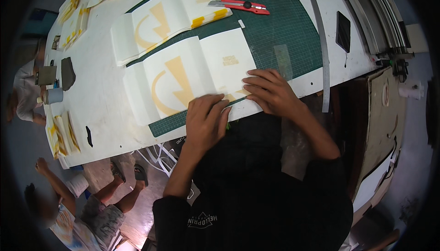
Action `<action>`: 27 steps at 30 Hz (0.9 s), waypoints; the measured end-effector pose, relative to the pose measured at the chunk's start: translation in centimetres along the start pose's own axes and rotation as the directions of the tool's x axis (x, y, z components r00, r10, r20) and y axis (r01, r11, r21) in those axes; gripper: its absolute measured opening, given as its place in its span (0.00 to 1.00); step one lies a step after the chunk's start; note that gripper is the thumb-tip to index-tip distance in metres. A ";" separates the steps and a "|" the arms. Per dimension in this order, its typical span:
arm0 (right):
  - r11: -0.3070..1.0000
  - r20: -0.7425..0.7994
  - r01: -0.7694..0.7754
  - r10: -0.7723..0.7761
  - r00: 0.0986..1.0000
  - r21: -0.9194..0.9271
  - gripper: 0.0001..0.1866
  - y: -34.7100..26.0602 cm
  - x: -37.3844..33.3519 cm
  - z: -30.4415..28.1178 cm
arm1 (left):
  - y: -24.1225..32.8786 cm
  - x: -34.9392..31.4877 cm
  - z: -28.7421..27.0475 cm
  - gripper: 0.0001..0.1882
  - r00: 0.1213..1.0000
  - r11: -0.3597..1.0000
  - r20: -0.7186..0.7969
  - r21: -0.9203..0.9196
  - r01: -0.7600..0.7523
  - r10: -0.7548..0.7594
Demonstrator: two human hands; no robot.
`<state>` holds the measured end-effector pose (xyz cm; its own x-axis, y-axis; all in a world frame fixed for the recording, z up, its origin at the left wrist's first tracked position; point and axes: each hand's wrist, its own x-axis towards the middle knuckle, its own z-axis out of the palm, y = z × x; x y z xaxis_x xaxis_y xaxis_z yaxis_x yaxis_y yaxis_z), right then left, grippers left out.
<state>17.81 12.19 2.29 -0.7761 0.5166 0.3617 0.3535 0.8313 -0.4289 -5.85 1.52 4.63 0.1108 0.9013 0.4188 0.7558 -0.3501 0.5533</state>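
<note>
A creased white paper sheet (176,79) with a yellow-orange print lies on the green cutting mat (293,31), near the table's front edge. My left hand (206,118) is closed at the sheet's near edge, fingers bent and thumb close to the forefinger. Further right, my right hand (272,93) grips the same edge, its fingers curled over the paper. Just beyond lies a folded stack of similar printed sheets (156,19), yellow along its edge. A red utility knife (245,6) rests partly on that stack, blade showing.
A steel ruler (324,58) and a black phone (343,32) lie to the right. More yellow-edged paper bundles (75,24) sit at the far left, others (62,134) at the near-left corner. A person (87,210) sits at lower left; another (27,90) is beyond the table's left edge.
</note>
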 end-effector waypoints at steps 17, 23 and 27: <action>0.952 0.105 0.207 -0.187 0.977 -0.224 0.13 1.1 -0.5 0.3 | -2.4 0.8 1.1 0.16 0.991 0.990 0.107 0.110 -0.088 0.076; 0.933 0.109 0.242 -0.220 0.969 -0.268 0.13 1.0 -0.5 0.3 | -2.3 0.8 1.4 0.16 0.992 0.990 0.104 0.121 -0.078 0.065; 0.936 0.082 0.225 -0.211 0.974 -0.270 0.13 0.9 -0.6 0.7 | -2.6 0.8 1.8 0.10 0.994 0.985 0.077 0.146 -0.090 0.079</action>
<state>18.23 12.47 1.07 -0.8732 0.3115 0.3749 0.2973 0.9499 -0.0966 -6.59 3.61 2.26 0.2198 0.8878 0.4044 0.8290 -0.3885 0.4023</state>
